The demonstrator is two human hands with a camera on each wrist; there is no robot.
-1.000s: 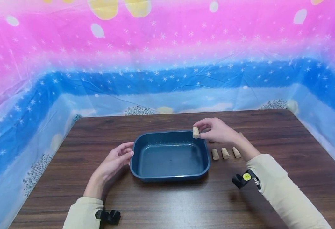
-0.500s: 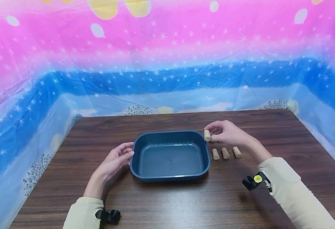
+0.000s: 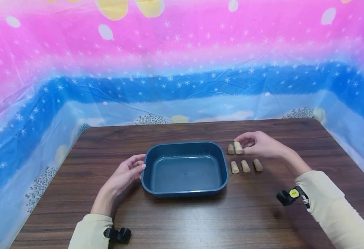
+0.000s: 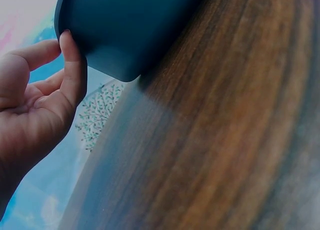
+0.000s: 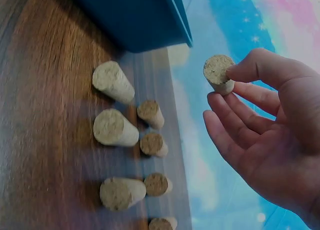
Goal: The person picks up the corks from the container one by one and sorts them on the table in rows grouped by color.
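Note:
A dark blue rectangular plastic basin (image 3: 185, 174) stands on the table, nothing inside it. My left hand (image 3: 127, 174) pinches its left rim between thumb and fingers, as the left wrist view also shows. To the basin's right, my right hand (image 3: 264, 144) pinches a tapered cork stopper (image 5: 218, 72) between thumb and fingertips, raised above the back row of corks. One back-row cork (image 3: 230, 149) shows at its left; others of that row are hidden behind the hand in the head view. Three corks, with one in the middle (image 3: 245, 166), stand in the front row.
The dark wood table (image 3: 182, 221) reaches to a patterned cloth backdrop (image 3: 182, 83) at the back and sides. In the right wrist view, a back-row cork (image 5: 156, 184) and several like it stand behind the larger-looking front corks. A black wrist camera sits on each sleeve.
My right hand has moved to the right with the pinched cork, from over the basin's right rim to above the back-row corks. The left hand and the basin have stayed put.

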